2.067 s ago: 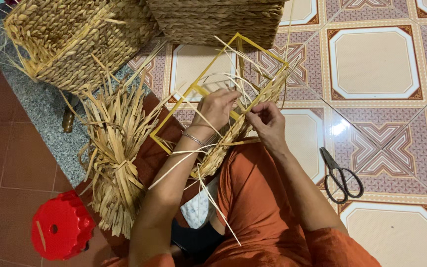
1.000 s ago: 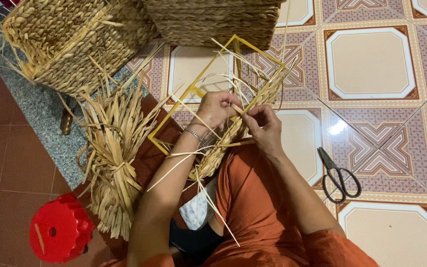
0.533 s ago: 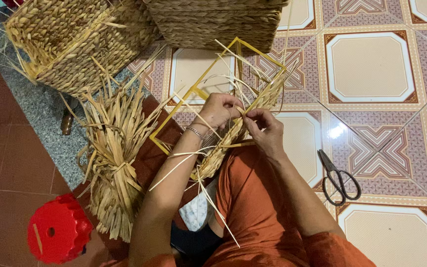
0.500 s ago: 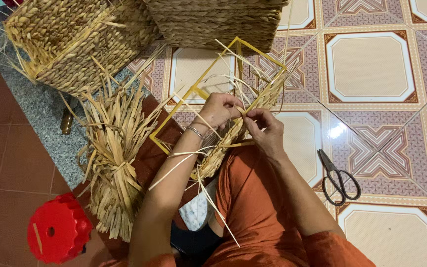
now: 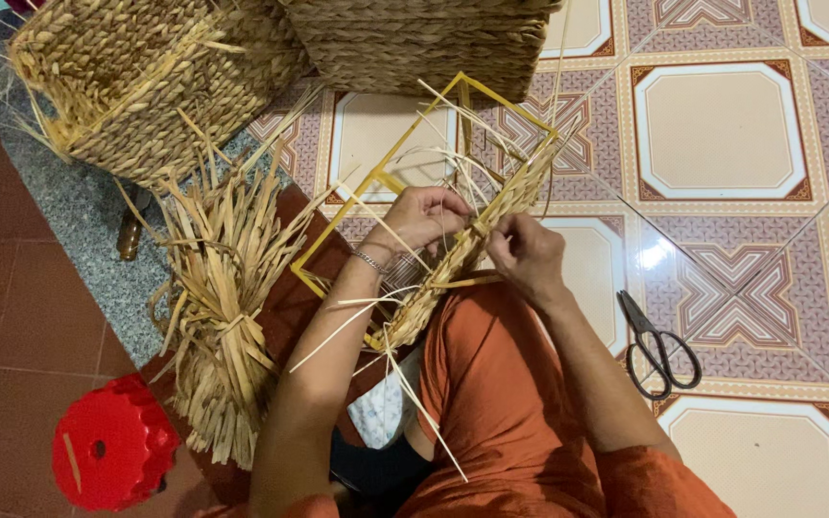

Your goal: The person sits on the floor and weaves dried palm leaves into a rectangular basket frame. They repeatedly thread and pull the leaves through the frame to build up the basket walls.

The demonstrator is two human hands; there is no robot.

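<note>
A yellow wire frame [image 5: 357, 192] rests tilted on my lap and the floor, with a woven band of dried straw [image 5: 491, 216] along its right side. My left hand [image 5: 424, 216] is curled around pale straw strands inside the frame, a bracelet on its wrist. My right hand [image 5: 525, 251] pinches a strand against the woven edge, close to the left hand. Loose strands [image 5: 376, 336] stick out below the frame over my orange trousers.
A bundle of dried straw [image 5: 223, 307] lies to my left. Two woven baskets [image 5: 146, 86] [image 5: 414, 43] stand at the top. Black scissors [image 5: 659, 345] lie on the patterned tile floor at the right. A red plastic stool [image 5: 107, 446] sits at lower left.
Both hands have made small weaving motions at the same spot on the frame; the left hand has curled in closer to the right. The frame has stayed in place.
</note>
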